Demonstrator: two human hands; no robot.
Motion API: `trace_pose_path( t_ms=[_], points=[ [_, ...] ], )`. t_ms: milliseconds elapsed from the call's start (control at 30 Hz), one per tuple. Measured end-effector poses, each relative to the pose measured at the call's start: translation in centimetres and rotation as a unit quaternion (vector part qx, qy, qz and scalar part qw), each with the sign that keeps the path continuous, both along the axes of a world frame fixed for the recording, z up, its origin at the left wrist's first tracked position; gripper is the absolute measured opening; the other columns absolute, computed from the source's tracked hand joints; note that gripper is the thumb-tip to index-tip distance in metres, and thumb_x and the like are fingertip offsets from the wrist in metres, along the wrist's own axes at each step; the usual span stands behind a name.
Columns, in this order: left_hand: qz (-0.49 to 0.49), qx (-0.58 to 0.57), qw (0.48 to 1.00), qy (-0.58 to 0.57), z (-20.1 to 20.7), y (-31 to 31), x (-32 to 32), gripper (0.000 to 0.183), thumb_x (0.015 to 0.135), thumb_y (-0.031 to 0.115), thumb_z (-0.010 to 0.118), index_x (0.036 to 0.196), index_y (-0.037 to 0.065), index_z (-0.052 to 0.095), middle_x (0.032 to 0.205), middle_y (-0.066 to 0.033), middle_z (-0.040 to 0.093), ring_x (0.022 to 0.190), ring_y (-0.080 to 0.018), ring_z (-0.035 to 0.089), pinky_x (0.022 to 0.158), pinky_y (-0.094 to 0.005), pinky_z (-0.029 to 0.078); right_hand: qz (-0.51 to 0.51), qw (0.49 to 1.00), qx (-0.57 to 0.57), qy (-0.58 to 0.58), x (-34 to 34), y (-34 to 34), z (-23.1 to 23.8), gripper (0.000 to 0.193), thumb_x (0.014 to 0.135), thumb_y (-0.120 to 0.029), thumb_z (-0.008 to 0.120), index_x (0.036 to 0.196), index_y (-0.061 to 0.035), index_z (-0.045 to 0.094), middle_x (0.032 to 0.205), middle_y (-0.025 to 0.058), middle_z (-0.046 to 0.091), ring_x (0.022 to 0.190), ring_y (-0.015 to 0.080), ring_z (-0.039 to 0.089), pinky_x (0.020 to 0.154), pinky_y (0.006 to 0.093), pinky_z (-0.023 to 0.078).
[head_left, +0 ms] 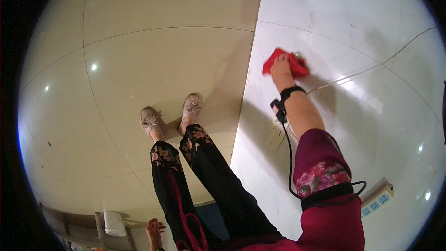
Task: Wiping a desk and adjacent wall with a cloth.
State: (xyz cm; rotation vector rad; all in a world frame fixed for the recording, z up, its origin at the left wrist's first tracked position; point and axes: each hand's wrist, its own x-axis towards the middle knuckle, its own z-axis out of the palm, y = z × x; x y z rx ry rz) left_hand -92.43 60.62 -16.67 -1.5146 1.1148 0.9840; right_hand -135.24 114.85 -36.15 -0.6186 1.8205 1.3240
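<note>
My right hand (281, 70) is on the crumpled red cloth (300, 68) against the glossy white tiled surface (371, 32), but the blur and the back of the hand hide the palm, so I can't tell if the fingers clench it or just press. My left hand (155, 232) hangs with fingers loosely parted, nothing visible in it, forearm mostly cut off at the lower edge. Smooth white container (114, 224) sits near it, contents unreadable; floral-print sleeve (323, 176) covers the right elbow.

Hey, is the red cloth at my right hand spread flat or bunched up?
Bunched up: the red cloth looks crumpled, with an uneven outline around your right hand.
</note>
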Motion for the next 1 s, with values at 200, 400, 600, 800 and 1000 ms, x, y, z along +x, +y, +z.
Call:
trace_pose_path(
  t_ms=[200, 400, 600, 800, 1000],
  points=[
    [-0.024, -0.002, 1.0, 0.008, -1.1, 1.4, -1.8, 0.021, 0.086, 0.017, 0.042, 0.1, 0.002, 0.049, 0.075, -0.0091, 0.055, 0.061, -0.0164, 0.058, 0.052, -0.026, 0.043, -0.036, 0.996, -0.067, 0.034, 2.9, 1.1, -0.1, 0.033, 0.077, -0.019, 0.044, 0.104, -0.003, 0.055, 0.107, 0.0128, 0.05, 0.102, 0.0326, 0.041, 0.083, 0.0491, 0.034],
    [0.092, -0.014, 0.995, -0.04, -0.7, 1.3, 1.3, 0.016, 0.086, 0.014, 0.041, 0.095, 0.004, 0.049, 0.072, -0.0076, 0.055, 0.058, -0.0167, 0.057, 0.05, -0.0288, 0.043, -0.16, 0.977, -0.087, -0.107, 7.4, 1.0, -0.6, 0.028, 0.079, -0.019, 0.042, 0.098, -0.0063, 0.059, 0.107, 0.0065, 0.052, 0.105, 0.0243, 0.041, 0.089, 0.0437, 0.029],
    [-0.046, -0.017, 0.999, 0.004, -1.9, 1.7, -0.2, 0.02, 0.085, 0.02, 0.044, 0.095, 0.004, 0.049, 0.072, -0.0087, 0.055, 0.056, -0.0173, 0.056, 0.05, -0.0297, 0.043, 0.014, 0.995, -0.035, 0.095, -8.8, 2.0, -1.1, 0.032, 0.082, -0.02, 0.038, 0.106, -0.0094, 0.056, 0.115, 0.0082, 0.048, 0.111, 0.0279, 0.037, 0.091, 0.0415, 0.026],
    [-0.079, 0.015, 0.996, -0.028, -2.7, 0.2, 3.6, 0.029, 0.085, 0.026, 0.046, 0.105, 0.005, 0.047, 0.084, -0.0088, 0.056, 0.069, -0.0185, 0.057, 0.058, -0.0305, 0.044, 0.06, 0.992, -0.004, 0.109, -3.6, 2.6, -8.5, 0.04, 0.082, -0.022, 0.035, 0.116, -0.0031, 0.045, 0.121, 0.0124, 0.042, 0.114, 0.0321, 0.033, 0.091, 0.0461, 0.027],
    [-0.113, 0.035, 0.992, -0.041, -1.8, -0.9, 5.3, 0.038, 0.085, 0.031, 0.048, 0.114, 0.006, 0.045, 0.095, -0.0085, 0.057, 0.081, -0.0193, 0.058, 0.066, -0.0312, 0.046, -0.176, 0.979, 0.011, -0.106, 37.7, 5.6, -8.0, 0.038, 0.081, -0.019, 0.037, 0.112, 0.0014, 0.047, 0.112, 0.0188, 0.048, 0.103, 0.03, 0.045, 0.09, 0.0471, 0.03]
  ],
)
